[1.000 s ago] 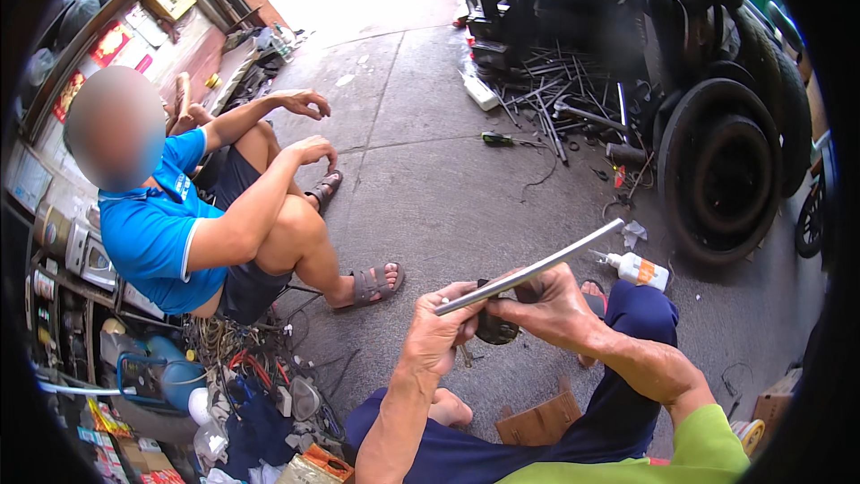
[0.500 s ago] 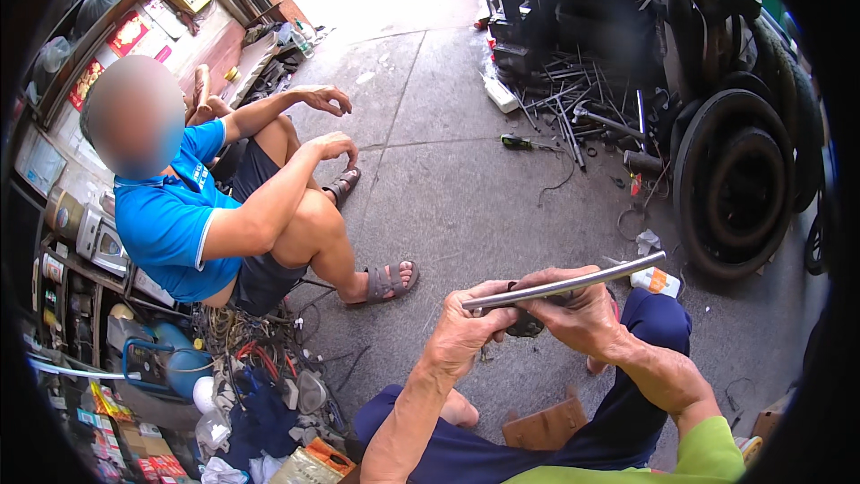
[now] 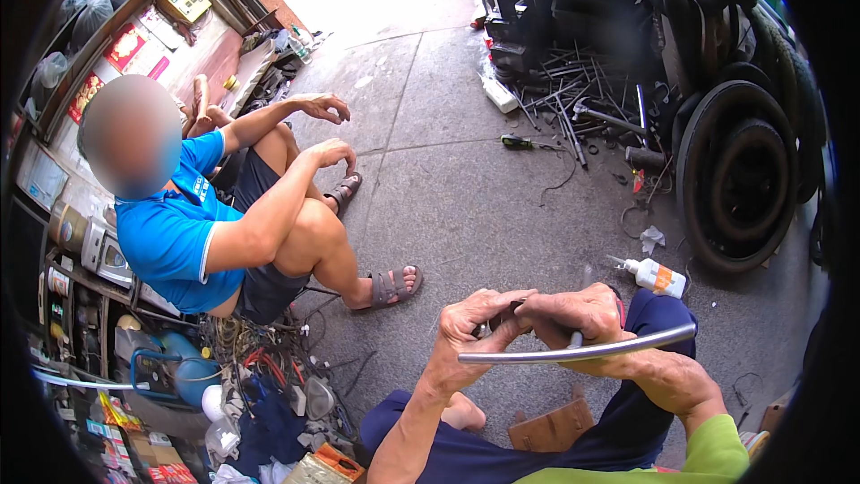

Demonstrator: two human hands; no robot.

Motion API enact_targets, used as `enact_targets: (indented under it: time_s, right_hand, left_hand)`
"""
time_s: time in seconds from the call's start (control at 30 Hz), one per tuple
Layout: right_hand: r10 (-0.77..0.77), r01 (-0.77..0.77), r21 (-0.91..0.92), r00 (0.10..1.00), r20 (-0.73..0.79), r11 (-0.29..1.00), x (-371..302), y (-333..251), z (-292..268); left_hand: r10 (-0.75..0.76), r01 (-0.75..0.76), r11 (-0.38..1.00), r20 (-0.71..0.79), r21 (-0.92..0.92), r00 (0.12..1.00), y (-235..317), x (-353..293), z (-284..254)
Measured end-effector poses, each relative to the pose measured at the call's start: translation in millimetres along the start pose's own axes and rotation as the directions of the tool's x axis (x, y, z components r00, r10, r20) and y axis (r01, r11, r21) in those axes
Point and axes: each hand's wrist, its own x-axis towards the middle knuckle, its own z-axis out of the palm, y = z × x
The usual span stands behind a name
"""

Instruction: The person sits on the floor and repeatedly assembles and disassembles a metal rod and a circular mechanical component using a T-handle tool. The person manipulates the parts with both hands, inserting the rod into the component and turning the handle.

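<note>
My left hand (image 3: 475,327) is closed, thumb and fingers pinching a small dark part (image 3: 488,328) that is mostly hidden. Curled fingers of my right hand (image 3: 578,312) meet it from the other side. A slightly curved silver metal bar (image 3: 591,353) lies crosswise on the near side of both hands, with a short stem (image 3: 575,339) running from its middle into my right hand's grip. The bar's left end is beside my left palm; its right end passes over my right wrist. What the stem joins is hidden by the fingers.
A white squeeze bottle (image 3: 658,277) lies beyond my right knee. On the ground ahead are a green-handled screwdriver (image 3: 517,141) and scattered metal rods (image 3: 573,90). A wheel (image 3: 736,181) leans at right. A person in a blue shirt (image 3: 170,233) sits at left, near tangled cables (image 3: 237,341).
The silver bar has swung toward me and tilted, so its stem now shows. Both hands have turned and moved slightly nearer. The seated person has barely moved.
</note>
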Motion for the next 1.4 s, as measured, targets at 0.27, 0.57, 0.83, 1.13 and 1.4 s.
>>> enact_targets:
  time_s: [0.27, 0.57, 0.83, 1.13, 1.4]
  right_hand:
    - [0.056, -0.079, 0.172, 0.989, 0.135, 0.982, 1.9, -13.3, -14.5]
    - [0.291, -0.315, 0.238, 0.948, 0.131, 0.919, 14.3, -12.4, -15.7]
    - [0.646, -0.616, 0.547, 0.744, 0.169, 0.567, 11.3, -1.0, 0.6]
    - [0.649, -0.636, 0.473, 0.743, 0.162, 0.61, 6.0, 3.4, 12.1]
    - [0.693, -0.707, 0.542, 0.663, 0.284, 0.454, 10.4, 3.9, 8.8]
  left_hand:
    - [0.213, -0.213, 0.974, 0.002, 0.073, 0.977, 6.5, 5.7, -8.0]
    - [-0.101, 0.175, 0.78, 0.156, -0.601, 0.983, -8.3, -8.3, 7.0]
    - [-0.447, 0.378, 0.657, 0.066, -0.652, 0.892, 5.8, -5.5, 15.5]
    - [-0.496, 0.388, 0.69, -0.01, -0.611, 0.868, -7.8, -13.0, 15.7]
    - [-0.538, 0.433, 0.588, 0.069, -0.684, 0.84, -18.6, -17.2, 12.8]
